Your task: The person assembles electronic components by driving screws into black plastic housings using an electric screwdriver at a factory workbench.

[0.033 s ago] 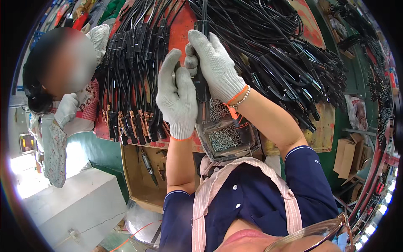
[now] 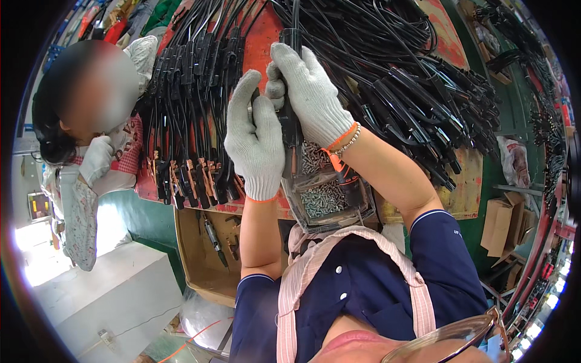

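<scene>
My right hand, in a white knit glove, is closed around a black tubular handle fitted on a black cable. A coppery end shows at the handle's near end. Just to its left, my gloved left hand is raised with curled fingers and the thumb up. A small dark thing shows between its thumb and fingers; its kind is hidden. Beneath the handle's near end stands a clear box with several silvery screws. An orange-and-black tool lies over it, partly behind my right wrist.
Black cables with copper-ended handles line the red bench on the left. Another heap of black handles covers the right. Below the bench edge, an open drawer contains tools. A gloved co-worker's hand is at the far left.
The orange-and-black tool now shows farther over the screw box. My hands stay almost where they were, the right one still around the handle.
</scene>
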Demonstrator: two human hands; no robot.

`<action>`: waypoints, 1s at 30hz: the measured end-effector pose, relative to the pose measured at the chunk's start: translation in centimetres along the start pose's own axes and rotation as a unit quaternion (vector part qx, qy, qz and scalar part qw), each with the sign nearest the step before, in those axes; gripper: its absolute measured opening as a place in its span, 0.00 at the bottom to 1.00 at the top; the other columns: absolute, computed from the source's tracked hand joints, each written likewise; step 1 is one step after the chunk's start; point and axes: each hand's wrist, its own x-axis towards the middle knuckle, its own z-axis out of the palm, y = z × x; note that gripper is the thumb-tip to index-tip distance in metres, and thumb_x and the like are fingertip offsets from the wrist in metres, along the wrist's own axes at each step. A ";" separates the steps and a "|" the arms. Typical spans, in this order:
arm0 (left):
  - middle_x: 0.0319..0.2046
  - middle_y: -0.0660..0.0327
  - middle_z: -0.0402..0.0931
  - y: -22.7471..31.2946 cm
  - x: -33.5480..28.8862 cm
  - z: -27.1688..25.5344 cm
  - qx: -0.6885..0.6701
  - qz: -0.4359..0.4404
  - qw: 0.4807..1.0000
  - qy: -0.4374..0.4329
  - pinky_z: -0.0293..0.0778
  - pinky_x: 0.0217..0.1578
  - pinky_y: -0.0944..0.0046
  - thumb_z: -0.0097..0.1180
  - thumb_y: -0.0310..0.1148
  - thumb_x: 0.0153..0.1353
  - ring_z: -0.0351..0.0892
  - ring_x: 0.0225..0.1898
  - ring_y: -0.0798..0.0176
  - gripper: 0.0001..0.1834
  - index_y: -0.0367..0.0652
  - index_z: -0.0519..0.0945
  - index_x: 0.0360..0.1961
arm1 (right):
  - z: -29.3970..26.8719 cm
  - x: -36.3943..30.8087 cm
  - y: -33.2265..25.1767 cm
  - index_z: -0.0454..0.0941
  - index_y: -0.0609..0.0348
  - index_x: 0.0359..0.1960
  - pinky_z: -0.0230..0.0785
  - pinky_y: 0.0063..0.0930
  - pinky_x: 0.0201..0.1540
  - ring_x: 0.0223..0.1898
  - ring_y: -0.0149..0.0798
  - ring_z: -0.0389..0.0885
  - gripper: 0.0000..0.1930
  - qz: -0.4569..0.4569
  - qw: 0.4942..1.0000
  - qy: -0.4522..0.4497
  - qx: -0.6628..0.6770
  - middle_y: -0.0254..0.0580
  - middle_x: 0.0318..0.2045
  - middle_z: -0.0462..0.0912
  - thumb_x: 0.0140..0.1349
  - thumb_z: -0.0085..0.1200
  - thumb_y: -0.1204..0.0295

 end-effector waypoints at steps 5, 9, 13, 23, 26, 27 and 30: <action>0.50 0.55 0.77 -0.4 -0.3 -0.2 -0.009 -0.014 1.000 -0.020 0.75 0.45 0.69 0.45 0.23 0.67 0.78 0.42 0.70 0.18 0.29 0.72 0.56 | -0.5 -0.1 -0.1 0.68 0.55 0.44 0.69 0.20 0.26 0.24 0.23 0.72 0.15 -0.032 0.998 -0.032 -0.050 0.31 0.27 0.74 0.67 0.53 0.59; 0.49 0.57 0.77 0.0 -0.2 0.1 -0.004 -0.022 0.999 -0.039 0.74 0.45 0.70 0.44 0.23 0.68 0.77 0.42 0.72 0.17 0.31 0.74 0.55 | -1.2 0.1 -0.2 0.70 0.54 0.43 0.68 0.18 0.26 0.24 0.22 0.71 0.13 -0.061 0.989 -0.037 -0.129 0.29 0.27 0.73 0.67 0.53 0.60; 0.46 0.55 0.78 -0.6 -0.2 0.6 -0.028 0.005 0.999 -0.028 0.76 0.45 0.69 0.45 0.23 0.69 0.80 0.41 0.70 0.15 0.34 0.74 0.55 | -1.7 0.9 -0.7 0.70 0.55 0.43 0.68 0.18 0.26 0.24 0.22 0.71 0.13 -0.095 0.973 -0.063 -0.199 0.29 0.27 0.74 0.67 0.53 0.60; 0.43 0.59 0.78 0.1 0.4 0.0 0.042 -0.026 0.998 -0.031 0.73 0.32 0.76 0.46 0.22 0.67 0.75 0.33 0.78 0.20 0.37 0.69 0.61 | -0.6 0.9 -1.2 0.71 0.57 0.35 0.71 0.17 0.25 0.22 0.22 0.71 0.10 0.041 0.999 -0.027 -0.004 0.30 0.24 0.74 0.67 0.52 0.64; 0.39 0.60 0.80 0.3 0.2 -0.3 0.043 -0.025 0.998 -0.032 0.73 0.32 0.77 0.48 0.23 0.67 0.75 0.32 0.79 0.21 0.38 0.69 0.61 | -0.6 1.1 -0.7 0.71 0.56 0.34 0.70 0.16 0.24 0.22 0.22 0.71 0.09 0.056 0.998 -0.013 0.021 0.29 0.24 0.74 0.67 0.52 0.64; 0.38 0.60 0.81 0.4 0.1 -0.3 0.045 -0.024 0.998 -0.036 0.73 0.32 0.77 0.48 0.23 0.67 0.76 0.32 0.78 0.21 0.38 0.69 0.61 | -0.9 1.5 -0.5 0.71 0.56 0.35 0.70 0.16 0.24 0.22 0.22 0.71 0.09 0.049 0.998 -0.037 0.025 0.29 0.24 0.74 0.67 0.52 0.64; 0.38 0.57 0.83 -0.4 0.3 -0.5 0.110 0.079 0.991 -0.015 0.77 0.36 0.71 0.49 0.23 0.66 0.83 0.36 0.70 0.18 0.39 0.73 0.58 | -0.9 1.3 -0.5 0.71 0.55 0.35 0.69 0.16 0.24 0.22 0.22 0.71 0.09 0.043 0.996 -0.079 -0.014 0.29 0.24 0.74 0.67 0.52 0.64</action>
